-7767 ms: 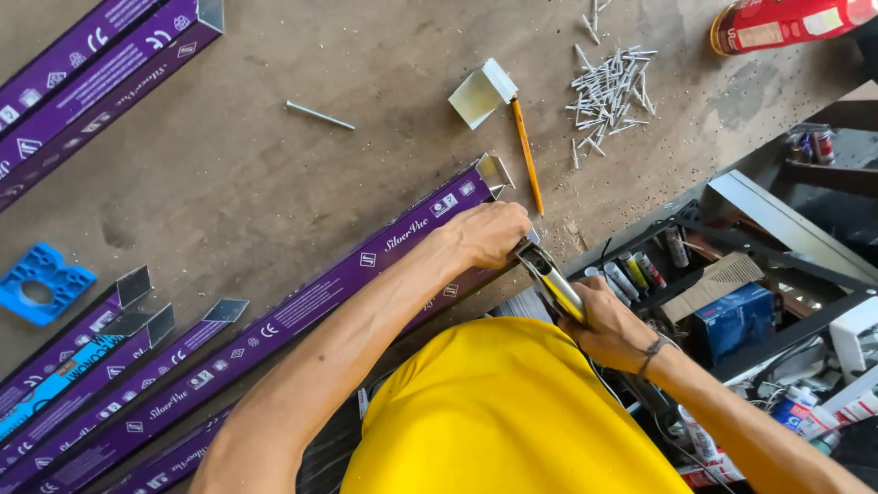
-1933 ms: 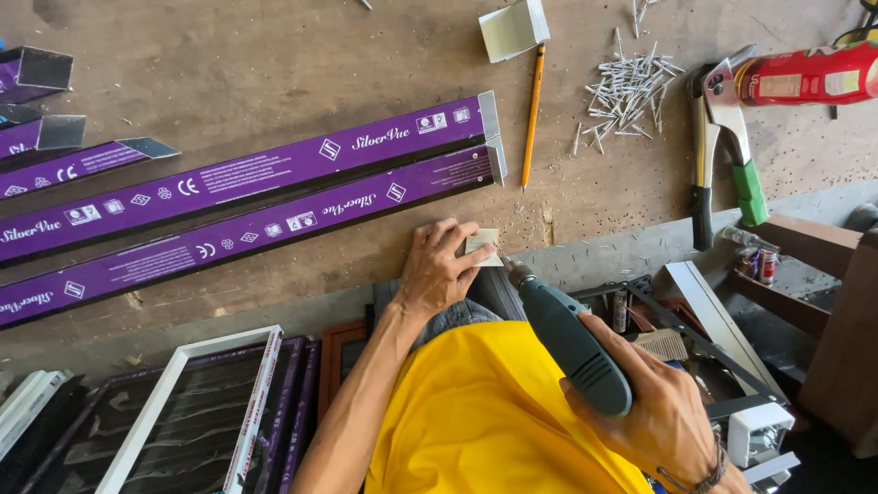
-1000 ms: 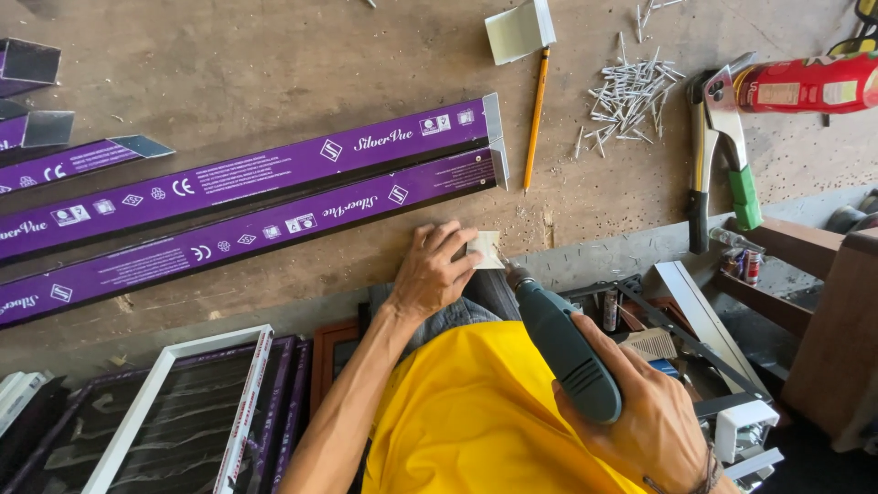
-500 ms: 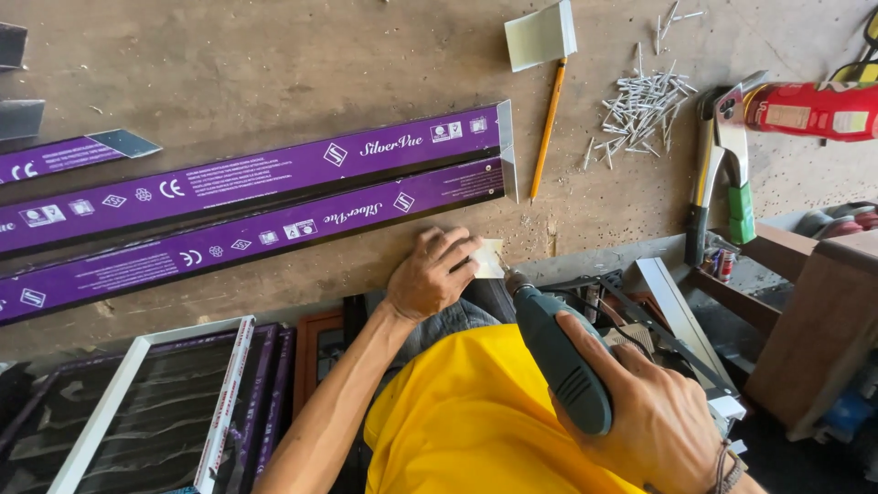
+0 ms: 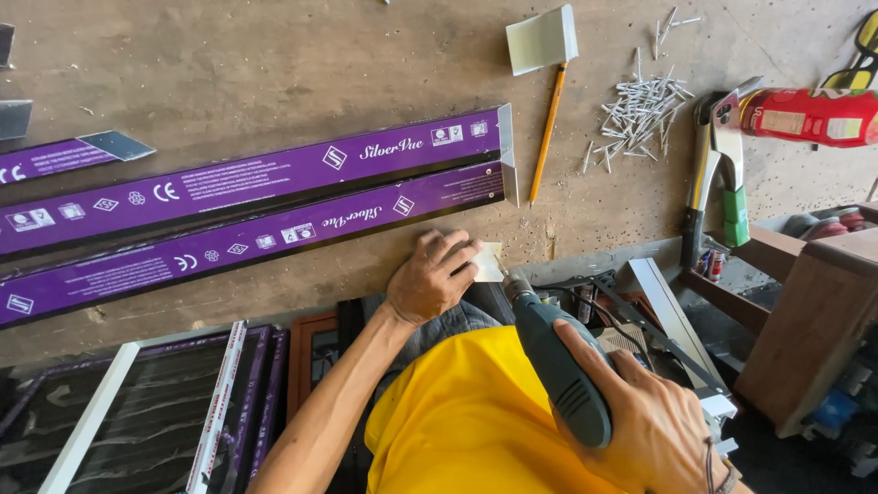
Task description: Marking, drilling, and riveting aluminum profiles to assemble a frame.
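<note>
My left hand (image 5: 430,277) presses a small pale metal bracket (image 5: 488,261) flat on the wooden bench near its front edge. My right hand (image 5: 654,425) grips a grey-green power drill (image 5: 553,366), its bit tip touching the bracket's lower right corner. Two long purple-wrapped metal profiles (image 5: 274,197) lie side by side just beyond my left hand, their cut ends at the right. I wear a yellow shirt.
A pencil (image 5: 547,133) and a folded pale angle piece (image 5: 542,38) lie beyond the profiles. A pile of rivets (image 5: 640,105), a rivet gun (image 5: 709,174) and a red can (image 5: 809,114) are at the right. Framed panels (image 5: 146,412) lean below the bench; a wooden box (image 5: 819,320) is right.
The view has shifted slightly. The drill has come forward so its tip now meets the bracket under my left hand. The profiles have not moved.
</note>
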